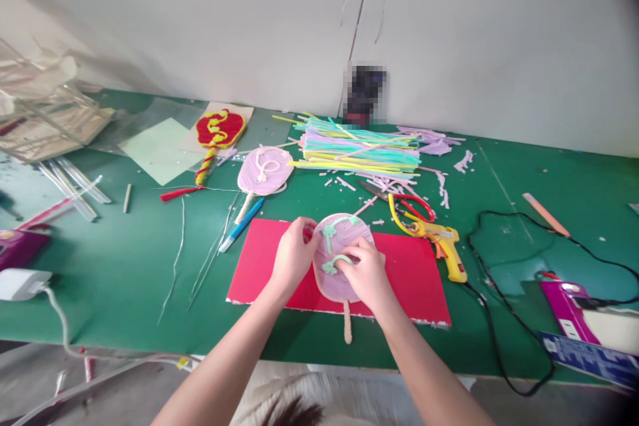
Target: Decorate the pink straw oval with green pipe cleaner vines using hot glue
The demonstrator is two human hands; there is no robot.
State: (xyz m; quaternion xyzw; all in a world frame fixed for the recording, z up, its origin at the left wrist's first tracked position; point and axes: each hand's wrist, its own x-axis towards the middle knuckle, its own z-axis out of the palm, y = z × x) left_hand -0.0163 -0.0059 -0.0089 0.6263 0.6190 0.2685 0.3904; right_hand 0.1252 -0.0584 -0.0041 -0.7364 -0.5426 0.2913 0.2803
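A lilac hand fan (344, 285) with a cream rim and a short cream handle (348, 326) lies over a red board (419, 279). My left hand (295, 253) grips its left edge between thumb and fingers. On the fan's face, my right hand (367, 269) pinches a curved mint-green pipe cleaner piece (329, 266) with a flower-like end. Above it runs another mint-green vine (329, 231) with a similar flower shape. My right hand covers part of the fan's right side.
Behind lie a pile of pastel pipe cleaners (359, 150), a second lilac fan (267, 176), a red-and-yellow fan (219, 128) and a blue pen (242, 225). A yellow glue gun (444, 246) with black cord and red-handled scissors (419, 206) sit to the right.
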